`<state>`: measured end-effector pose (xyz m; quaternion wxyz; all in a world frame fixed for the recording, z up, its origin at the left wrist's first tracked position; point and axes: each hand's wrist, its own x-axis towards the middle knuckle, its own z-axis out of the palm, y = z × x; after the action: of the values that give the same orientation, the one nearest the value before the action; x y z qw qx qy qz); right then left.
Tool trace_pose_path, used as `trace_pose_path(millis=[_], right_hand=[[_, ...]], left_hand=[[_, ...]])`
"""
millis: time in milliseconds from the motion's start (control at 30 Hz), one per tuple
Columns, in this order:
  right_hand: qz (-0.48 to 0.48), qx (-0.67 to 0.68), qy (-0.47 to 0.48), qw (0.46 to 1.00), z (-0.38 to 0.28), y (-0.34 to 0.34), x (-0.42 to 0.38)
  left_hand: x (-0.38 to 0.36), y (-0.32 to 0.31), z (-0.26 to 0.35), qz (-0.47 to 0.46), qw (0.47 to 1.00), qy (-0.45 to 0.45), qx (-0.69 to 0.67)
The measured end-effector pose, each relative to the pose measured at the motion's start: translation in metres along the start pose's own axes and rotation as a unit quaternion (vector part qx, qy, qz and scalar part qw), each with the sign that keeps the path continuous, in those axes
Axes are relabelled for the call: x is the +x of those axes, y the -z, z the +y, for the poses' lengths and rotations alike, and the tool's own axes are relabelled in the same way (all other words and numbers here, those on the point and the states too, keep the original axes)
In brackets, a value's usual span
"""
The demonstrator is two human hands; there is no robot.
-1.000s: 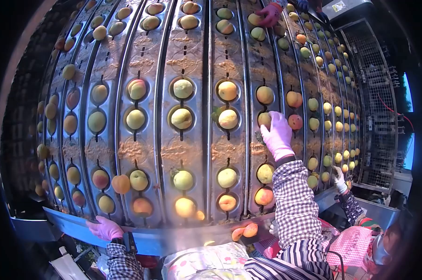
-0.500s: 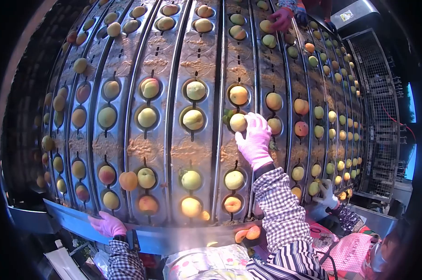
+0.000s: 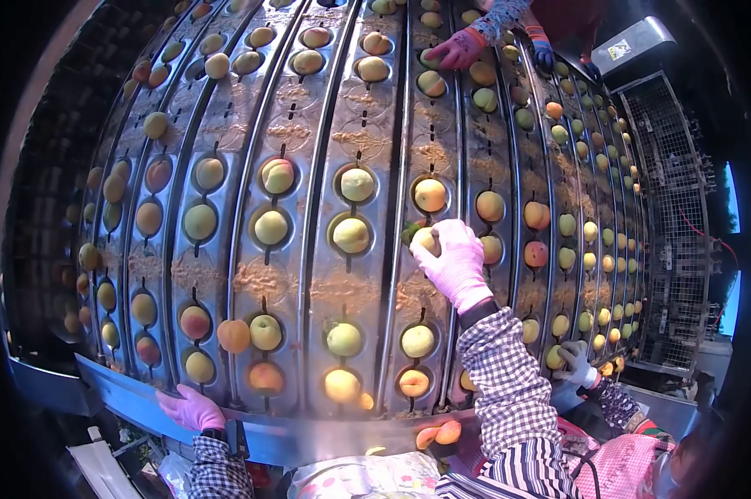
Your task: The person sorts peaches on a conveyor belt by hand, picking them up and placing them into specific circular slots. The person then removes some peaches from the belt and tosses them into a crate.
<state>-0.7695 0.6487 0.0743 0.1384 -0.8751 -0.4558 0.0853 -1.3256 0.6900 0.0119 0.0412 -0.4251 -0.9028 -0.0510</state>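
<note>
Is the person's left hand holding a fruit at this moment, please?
No, the left hand rests flat on the metal rim at the conveyor's lower edge, with no fruit in it.

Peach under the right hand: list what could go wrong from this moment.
1. The right hand touches the peach only from its side, so the fruit might slip out of its cup.
2. A loose peach sits on the metal between cups, not seated, and may roll off.
3. The left hand rests on the tray's lower rim, where it could be pinched.
</note>
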Motion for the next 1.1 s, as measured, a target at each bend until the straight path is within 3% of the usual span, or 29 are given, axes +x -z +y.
trace_pose_path(millis=[100,200,333,433,567,767,800,933,1100], right_hand=[[0.082,0.01,-0.038,0.996,0.002,0.002,0.028],[-0.055,-0.059,-0.146,0.986,-0.006,0.012,0.064],[-0.076,-0.057,-0.191,0.977,-0.013,0.006,0.086],[-0.02,-0.032,-0.059,0.998,0.012,-0.012,0.077],[-0.012,0.034,0.033,0.999,0.035,-0.019,0.075],[-0.063,-0.036,0.01,0.997,0.025,-0.015,0.084],[-0.093,-0.093,-0.017,0.991,0.009,-0.005,0.086],[0.005,-0.099,0.032,0.995,-0.05,-0.003,0.087],[-0.085,-0.041,0.112,0.989,-0.112,-0.035,0.096]], left_hand=[[0.0,0.0,0.001,-0.002,1.0,0.005,0.006],[0.001,-0.002,-0.001,0.002,1.0,0.008,0.011],[-0.003,0.007,0.007,-0.007,1.0,0.012,0.0],[-0.002,0.004,0.002,0.005,1.0,-0.013,-0.003],[0.004,-0.001,-0.002,0.018,1.0,-0.019,0.002],[0.028,-0.002,-0.003,0.018,1.0,-0.02,-0.006],[0.034,-0.001,-0.004,0.017,1.0,-0.021,-0.005],[0.061,-0.007,-0.013,0.021,1.0,-0.023,-0.002],[0.096,-0.01,-0.02,0.025,0.999,-0.03,0.001]])
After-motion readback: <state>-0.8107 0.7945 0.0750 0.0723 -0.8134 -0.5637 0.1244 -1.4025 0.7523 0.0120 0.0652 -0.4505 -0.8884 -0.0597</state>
